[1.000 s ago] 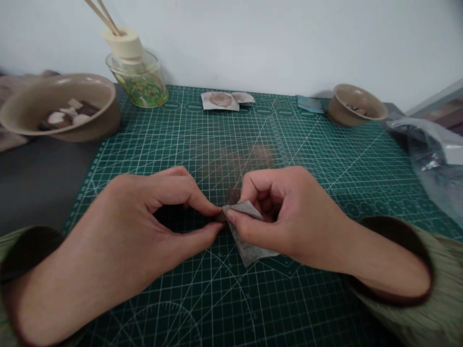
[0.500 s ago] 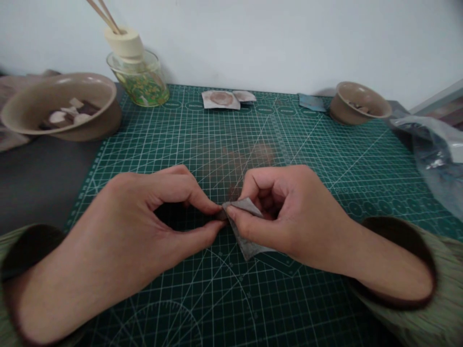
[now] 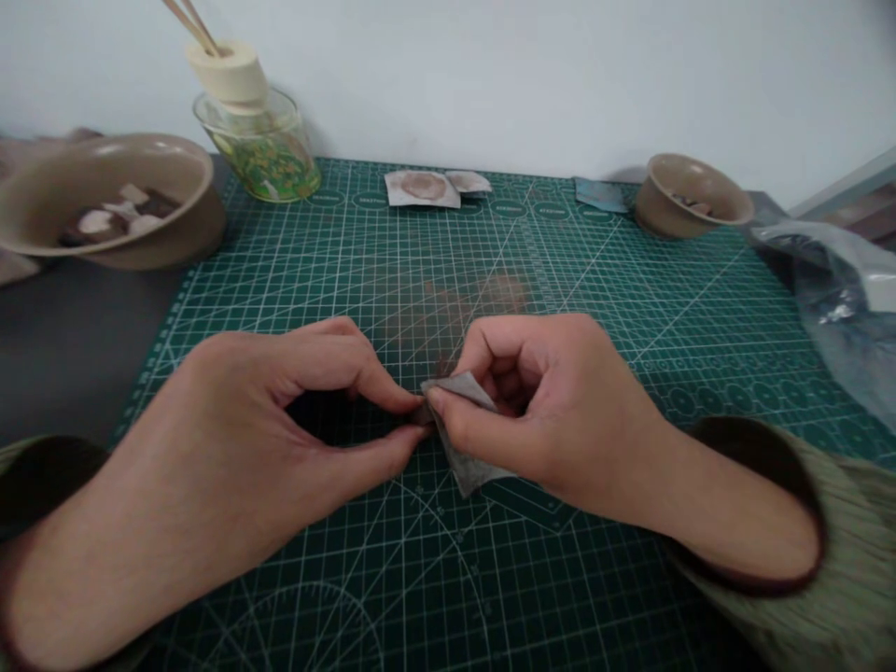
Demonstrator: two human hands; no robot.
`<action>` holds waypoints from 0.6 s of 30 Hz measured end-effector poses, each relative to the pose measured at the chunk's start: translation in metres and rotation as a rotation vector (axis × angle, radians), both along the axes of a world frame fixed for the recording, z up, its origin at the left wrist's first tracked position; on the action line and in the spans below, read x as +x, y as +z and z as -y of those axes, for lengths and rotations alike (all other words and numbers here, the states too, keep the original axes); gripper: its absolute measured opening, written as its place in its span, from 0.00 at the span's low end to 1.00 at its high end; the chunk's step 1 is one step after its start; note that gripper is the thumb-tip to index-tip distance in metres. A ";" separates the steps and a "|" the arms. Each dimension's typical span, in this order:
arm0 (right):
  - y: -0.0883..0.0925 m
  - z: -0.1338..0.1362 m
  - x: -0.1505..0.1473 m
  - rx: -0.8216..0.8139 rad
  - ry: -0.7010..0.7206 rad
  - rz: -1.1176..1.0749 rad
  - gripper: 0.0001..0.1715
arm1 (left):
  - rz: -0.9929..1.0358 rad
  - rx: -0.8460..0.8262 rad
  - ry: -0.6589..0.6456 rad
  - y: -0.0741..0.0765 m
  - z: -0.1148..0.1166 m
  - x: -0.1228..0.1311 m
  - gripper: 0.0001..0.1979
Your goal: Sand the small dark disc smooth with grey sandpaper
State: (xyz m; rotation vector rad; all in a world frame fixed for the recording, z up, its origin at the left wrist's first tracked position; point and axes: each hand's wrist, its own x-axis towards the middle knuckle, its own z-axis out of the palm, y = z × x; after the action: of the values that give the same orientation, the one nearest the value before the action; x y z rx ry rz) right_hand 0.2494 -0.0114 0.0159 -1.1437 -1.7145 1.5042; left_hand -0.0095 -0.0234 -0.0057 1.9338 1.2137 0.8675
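My left hand [image 3: 259, 429] pinches a small brown piece [image 3: 423, 413] between thumb and index finger; the fingertips hide most of it. My right hand [image 3: 567, 411] grips a folded grey piece of sandpaper [image 3: 466, 467] between thumb and fingers. One edge of the sandpaper presses against the small piece, where the two hands meet over the green cutting mat [image 3: 308, 280]. Past the hands, brown dust [image 3: 504, 292] is smeared on the mat.
A large brown bowl [image 3: 189, 238] of small blocks stands at left, beside a glass diffuser [image 3: 270, 163] with sticks. Stained paper squares [image 3: 422, 189] and a blue-grey piece [image 3: 600, 194] lie at the back. On the right are a smaller bowl [image 3: 665, 210] and a plastic bag [image 3: 840, 299].
Both hands, still gripping the small piece and the sandpaper, appear slightly further left. The whole scene has shifted a little the same way, so the view itself has moved slightly.
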 end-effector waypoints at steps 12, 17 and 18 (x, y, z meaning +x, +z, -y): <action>0.002 -0.001 0.000 -0.008 0.022 0.033 0.22 | -0.028 -0.006 0.005 -0.001 0.000 -0.002 0.06; 0.002 -0.001 0.000 -0.023 0.048 0.021 0.24 | -0.022 -0.018 0.017 0.002 0.001 0.000 0.07; 0.002 -0.001 0.000 -0.014 0.036 0.026 0.24 | -0.022 -0.019 0.019 0.002 0.002 0.001 0.07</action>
State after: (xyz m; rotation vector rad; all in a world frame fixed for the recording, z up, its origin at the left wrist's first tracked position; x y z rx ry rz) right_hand 0.2498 -0.0108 0.0177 -1.1497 -1.7529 1.5311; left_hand -0.0087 -0.0250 -0.0035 1.9240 1.2507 0.8431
